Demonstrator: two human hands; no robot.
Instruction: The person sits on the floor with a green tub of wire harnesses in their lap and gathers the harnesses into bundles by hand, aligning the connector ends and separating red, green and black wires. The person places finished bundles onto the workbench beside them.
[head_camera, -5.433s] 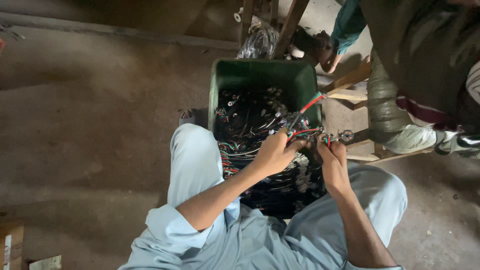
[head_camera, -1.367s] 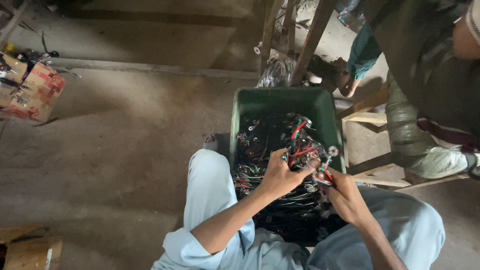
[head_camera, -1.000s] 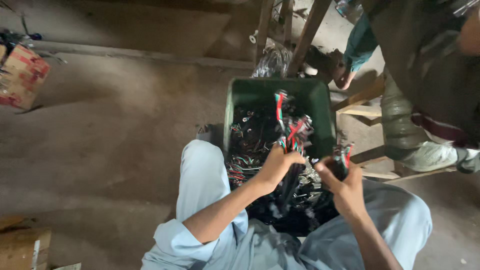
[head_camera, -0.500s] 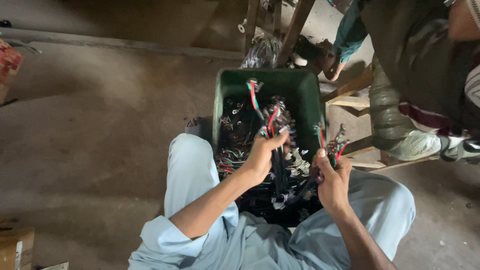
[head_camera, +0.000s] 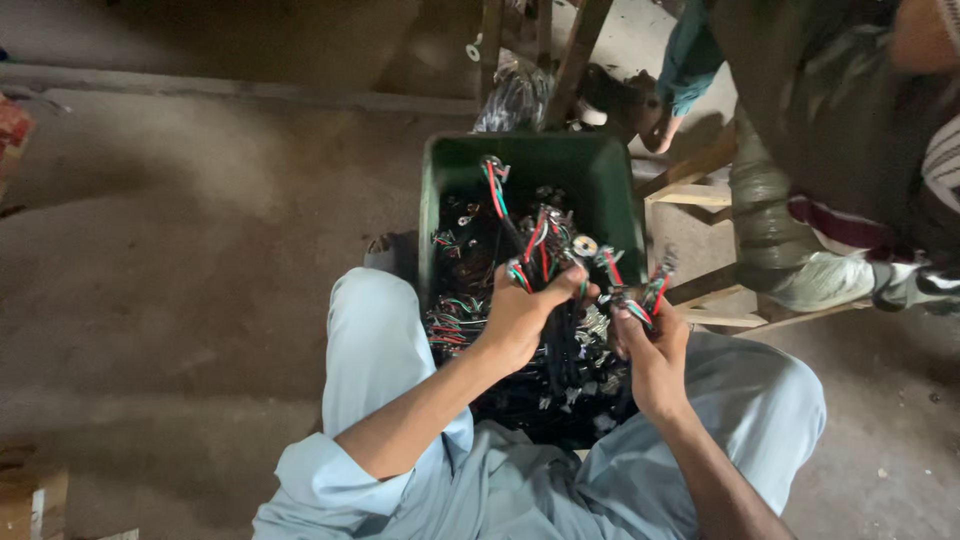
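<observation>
Both hands (head_camera: 585, 335) gripping wire bundles (head_camera: 545, 250), above green bin (head_camera: 600, 180)

The lower part of the green bin (head_camera: 600, 180) is hidden behind the hands and the black wire bundle (head_camera: 560, 350). Individual connectors in the bundle are too small and dark to tell apart. The left hand (head_camera: 520, 320) covers what its fingers pinch. At the upper right a seated person (head_camera: 830, 150) is cut off by the frame edge, as is the cardboard box (head_camera: 30, 500) at lower left
</observation>
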